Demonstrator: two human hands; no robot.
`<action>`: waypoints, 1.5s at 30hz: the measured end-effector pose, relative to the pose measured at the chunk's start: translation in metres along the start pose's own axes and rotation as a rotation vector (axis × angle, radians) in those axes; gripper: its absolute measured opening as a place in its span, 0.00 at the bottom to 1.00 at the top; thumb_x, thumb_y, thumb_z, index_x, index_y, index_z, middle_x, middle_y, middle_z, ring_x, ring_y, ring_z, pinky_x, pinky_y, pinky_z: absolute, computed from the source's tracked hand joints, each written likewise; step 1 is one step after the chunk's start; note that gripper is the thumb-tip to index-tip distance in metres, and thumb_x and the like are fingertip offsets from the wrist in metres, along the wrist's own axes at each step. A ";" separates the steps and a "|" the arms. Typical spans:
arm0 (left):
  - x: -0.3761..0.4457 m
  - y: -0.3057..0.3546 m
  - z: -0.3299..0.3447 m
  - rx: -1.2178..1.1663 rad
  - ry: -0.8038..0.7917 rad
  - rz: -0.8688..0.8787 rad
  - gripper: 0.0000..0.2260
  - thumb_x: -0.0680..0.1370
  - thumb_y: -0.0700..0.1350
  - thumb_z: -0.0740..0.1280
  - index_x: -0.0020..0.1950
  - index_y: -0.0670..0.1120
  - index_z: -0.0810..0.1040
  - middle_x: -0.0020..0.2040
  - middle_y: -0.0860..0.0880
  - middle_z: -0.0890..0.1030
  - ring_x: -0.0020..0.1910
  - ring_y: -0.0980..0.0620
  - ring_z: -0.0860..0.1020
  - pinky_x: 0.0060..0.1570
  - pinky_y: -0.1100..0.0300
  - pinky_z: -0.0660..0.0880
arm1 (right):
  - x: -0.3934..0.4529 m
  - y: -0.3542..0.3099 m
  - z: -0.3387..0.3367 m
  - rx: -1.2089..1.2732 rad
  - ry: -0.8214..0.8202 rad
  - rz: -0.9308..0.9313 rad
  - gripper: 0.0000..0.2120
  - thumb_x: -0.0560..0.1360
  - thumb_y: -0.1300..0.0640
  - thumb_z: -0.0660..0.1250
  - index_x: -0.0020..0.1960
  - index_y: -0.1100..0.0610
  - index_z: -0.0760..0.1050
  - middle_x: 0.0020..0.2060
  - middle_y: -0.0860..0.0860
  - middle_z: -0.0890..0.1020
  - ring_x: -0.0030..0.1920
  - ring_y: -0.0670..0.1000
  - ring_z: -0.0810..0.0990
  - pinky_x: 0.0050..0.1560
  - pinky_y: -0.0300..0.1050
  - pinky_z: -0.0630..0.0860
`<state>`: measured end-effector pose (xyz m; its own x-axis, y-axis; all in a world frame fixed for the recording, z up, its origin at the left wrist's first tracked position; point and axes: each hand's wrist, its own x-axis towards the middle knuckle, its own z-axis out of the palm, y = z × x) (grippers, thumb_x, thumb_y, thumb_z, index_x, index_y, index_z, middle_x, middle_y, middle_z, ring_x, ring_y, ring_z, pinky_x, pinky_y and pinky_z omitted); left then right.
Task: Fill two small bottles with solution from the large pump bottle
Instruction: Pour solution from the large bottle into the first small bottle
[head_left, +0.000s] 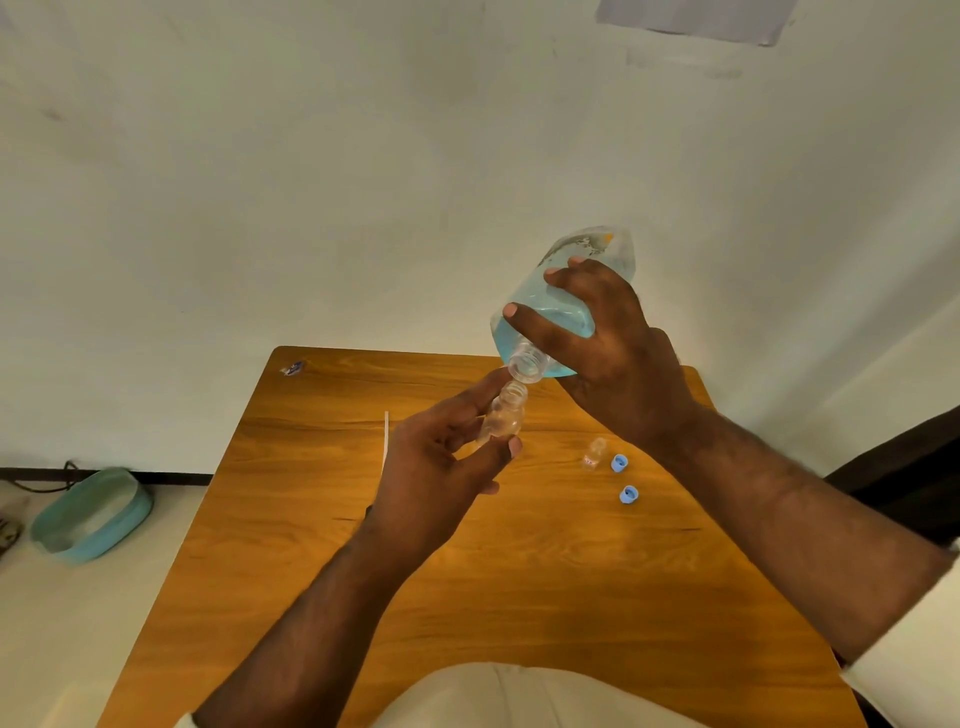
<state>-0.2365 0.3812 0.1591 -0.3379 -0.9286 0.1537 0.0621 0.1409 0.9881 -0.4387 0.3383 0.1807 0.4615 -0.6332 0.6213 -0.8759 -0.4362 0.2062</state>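
Right hand grips tilted large bottle mouth-to-mouth over small bottle pinched by left hand; first fill seemingly starting; next needs steadier tilt.

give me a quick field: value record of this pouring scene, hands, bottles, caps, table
left hand: holds small clear plastic bottle, open mouth tilted up
right hand: grips large clear bottle of blue liquid, tipped, pump off
bottle mouths: close together, contact unclear
second small clear bottle: upright on wooden table, uncapped
two blue caps: lying on table beside it
stream of liquid: none visible
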 end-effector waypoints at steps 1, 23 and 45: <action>0.000 0.001 0.000 0.000 -0.001 0.004 0.28 0.73 0.37 0.73 0.47 0.75 0.77 0.68 0.59 0.76 0.61 0.59 0.79 0.35 0.48 0.84 | 0.000 0.000 0.000 -0.002 0.002 0.000 0.34 0.69 0.63 0.74 0.69 0.50 0.63 0.63 0.58 0.64 0.66 0.61 0.64 0.44 0.57 0.80; -0.002 0.003 0.002 -0.014 -0.006 -0.004 0.29 0.73 0.38 0.73 0.48 0.77 0.76 0.67 0.61 0.75 0.63 0.55 0.78 0.35 0.49 0.84 | -0.001 0.000 -0.005 -0.025 -0.053 0.002 0.33 0.70 0.63 0.72 0.70 0.49 0.62 0.62 0.63 0.72 0.67 0.64 0.66 0.43 0.58 0.82; 0.000 -0.008 0.000 -0.029 0.008 -0.050 0.27 0.73 0.37 0.73 0.60 0.66 0.73 0.57 0.67 0.77 0.62 0.55 0.79 0.36 0.48 0.84 | -0.001 0.001 -0.004 -0.053 -0.030 -0.016 0.32 0.71 0.63 0.72 0.70 0.49 0.63 0.63 0.61 0.68 0.67 0.64 0.67 0.44 0.58 0.81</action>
<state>-0.2368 0.3803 0.1514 -0.3334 -0.9371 0.1038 0.0721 0.0845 0.9938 -0.4406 0.3412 0.1827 0.4793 -0.6456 0.5946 -0.8741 -0.4126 0.2566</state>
